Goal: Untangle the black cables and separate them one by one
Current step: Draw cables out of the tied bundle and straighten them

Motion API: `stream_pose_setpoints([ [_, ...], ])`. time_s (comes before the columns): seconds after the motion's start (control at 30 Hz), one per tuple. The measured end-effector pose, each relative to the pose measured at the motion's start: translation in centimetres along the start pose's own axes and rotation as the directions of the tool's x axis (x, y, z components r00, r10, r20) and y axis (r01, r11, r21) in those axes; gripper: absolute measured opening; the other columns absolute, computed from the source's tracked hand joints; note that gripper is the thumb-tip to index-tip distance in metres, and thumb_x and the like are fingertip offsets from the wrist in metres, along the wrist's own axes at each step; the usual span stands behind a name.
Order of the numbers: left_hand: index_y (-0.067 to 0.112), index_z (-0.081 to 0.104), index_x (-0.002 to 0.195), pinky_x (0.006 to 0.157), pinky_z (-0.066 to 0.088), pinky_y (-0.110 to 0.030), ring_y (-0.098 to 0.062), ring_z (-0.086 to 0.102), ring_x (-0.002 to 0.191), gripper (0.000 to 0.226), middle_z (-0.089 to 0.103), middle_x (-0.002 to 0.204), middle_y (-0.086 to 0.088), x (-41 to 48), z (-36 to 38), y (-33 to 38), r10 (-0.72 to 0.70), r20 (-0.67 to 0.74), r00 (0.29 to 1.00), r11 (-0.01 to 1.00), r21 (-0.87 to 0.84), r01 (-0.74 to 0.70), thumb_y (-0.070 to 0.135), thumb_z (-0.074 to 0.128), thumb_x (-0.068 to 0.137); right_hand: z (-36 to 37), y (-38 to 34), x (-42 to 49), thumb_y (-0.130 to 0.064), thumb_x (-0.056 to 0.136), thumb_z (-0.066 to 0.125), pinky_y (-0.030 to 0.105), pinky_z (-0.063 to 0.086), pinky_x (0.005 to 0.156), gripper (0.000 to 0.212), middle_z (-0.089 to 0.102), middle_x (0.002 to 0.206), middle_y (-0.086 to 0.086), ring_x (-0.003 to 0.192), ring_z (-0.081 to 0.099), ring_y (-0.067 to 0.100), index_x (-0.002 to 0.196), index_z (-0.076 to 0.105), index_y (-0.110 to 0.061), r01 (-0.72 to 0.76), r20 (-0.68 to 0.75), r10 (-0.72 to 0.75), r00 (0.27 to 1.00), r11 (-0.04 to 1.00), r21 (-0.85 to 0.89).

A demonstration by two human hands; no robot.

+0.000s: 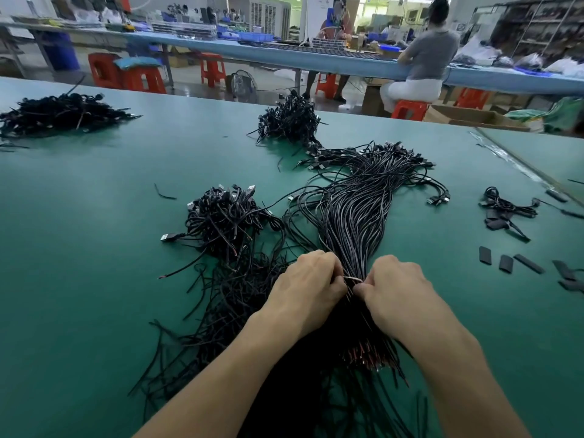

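Looks like the very first step to me: left hand (303, 279) and right hand (395, 286) are bunched together at the waist of the big bundle of black cables (354, 222), which lies on the green counter (94, 216) running away from the person. Each grip is curled tight, pinching the pale tie (353, 278) wrapped round the bundle. I'd guess that tie has to come off first, then cables get drawn out singly toward the loose strands (221, 311) just left of the bundle.
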State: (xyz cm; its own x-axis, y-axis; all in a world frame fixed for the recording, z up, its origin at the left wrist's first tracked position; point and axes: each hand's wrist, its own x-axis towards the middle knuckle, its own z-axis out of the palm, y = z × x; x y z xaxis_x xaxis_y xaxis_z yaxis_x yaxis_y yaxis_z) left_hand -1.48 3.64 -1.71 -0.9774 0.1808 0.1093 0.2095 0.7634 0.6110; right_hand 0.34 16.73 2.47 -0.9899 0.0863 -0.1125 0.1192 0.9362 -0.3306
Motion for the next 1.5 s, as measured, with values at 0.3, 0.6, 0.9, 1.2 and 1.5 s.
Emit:
stream_pose_setpoints([
  [0.3, 0.022, 0.058, 0.092, 0.083, 0.049, -0.038, -0.017, 0.055, 0.094, 0.010, 0.057, 0.101, 0.008, -0.1, 0.3, -0.1, 0.014, -0.027, 1.000, 1.000, 0.002, -0.014, 0.028, 0.050, 0.095, -0.7, -0.5, -1.2, -0.025, 0.099, 0.048, 0.034, 0.035, 0.068, 0.023, 0.027, 0.076, -0.001, 0.077, 0.039, 0.026, 0.081, 0.036, -0.017, 0.015, 0.076, -0.010, 0.997, 0.998, -0.067],
  [0.6, 0.023, 0.049, 0.086, 0.073, 0.040, -0.028, -0.017, 0.054, 0.088, 0.011, 0.053, 0.109, 0.005, -0.3, 0.7, 0.0, 0.094, -0.087, 0.992, 0.996, 0.018, -0.093, 0.023, 0.050, 0.097, -1.2, -1.2, -2.1, -0.016, 0.096, 0.044, 0.026, 0.020, 0.046, 0.034, 0.027, 0.076, 0.000, 0.059, 0.027, 0.014, 0.070, 0.024, -0.020, 0.076, 0.089, -0.064, 0.994, 0.987, -0.141],
  [0.9, 0.016, 0.056, 0.095, 0.080, 0.045, -0.032, -0.019, 0.053, 0.089, 0.014, 0.054, 0.101, 0.002, -0.5, 0.9, -0.2, 0.063, -0.105, 0.993, 0.998, 0.035, -0.059, 0.024, 0.045, 0.100, -3.9, 0.7, -1.7, -0.018, 0.086, 0.059, 0.035, 0.055, 0.075, 0.008, 0.065, 0.085, 0.003, 0.081, 0.063, 0.022, 0.085, 0.067, -0.016, 0.162, 0.303, -0.133, 0.943, 0.984, -0.071],
  [1.2, 0.023, 0.051, 0.088, 0.077, 0.040, -0.028, -0.019, 0.054, 0.088, 0.012, 0.054, 0.098, 0.004, -0.2, 0.7, -0.4, 0.069, -0.059, 0.996, 0.997, 0.036, -0.067, 0.024, 0.048, 0.099, -5.6, 3.2, -0.7, -0.035, 0.087, 0.069, 0.032, 0.053, 0.066, 0.024, 0.069, 0.074, 0.000, 0.072, 0.066, 0.017, 0.067, 0.068, -0.021, 0.087, 0.111, -0.086, 0.990, 0.996, -0.005],
  [1.5, 0.026, 0.046, 0.089, 0.077, 0.043, -0.030, -0.021, 0.056, 0.090, 0.010, 0.054, 0.098, 0.006, -0.1, 0.6, -0.1, 0.064, -0.070, 0.996, 0.997, 0.040, -0.061, 0.026, 0.048, 0.099, 0.8, 0.8, 0.8, -0.047, 0.090, 0.065, 0.035, 0.046, 0.073, 0.032, 0.042, 0.077, 0.001, 0.082, 0.051, 0.031, 0.091, 0.059, -0.016, 0.000, -0.040, 0.005, 0.999, 0.993, 0.121],
])
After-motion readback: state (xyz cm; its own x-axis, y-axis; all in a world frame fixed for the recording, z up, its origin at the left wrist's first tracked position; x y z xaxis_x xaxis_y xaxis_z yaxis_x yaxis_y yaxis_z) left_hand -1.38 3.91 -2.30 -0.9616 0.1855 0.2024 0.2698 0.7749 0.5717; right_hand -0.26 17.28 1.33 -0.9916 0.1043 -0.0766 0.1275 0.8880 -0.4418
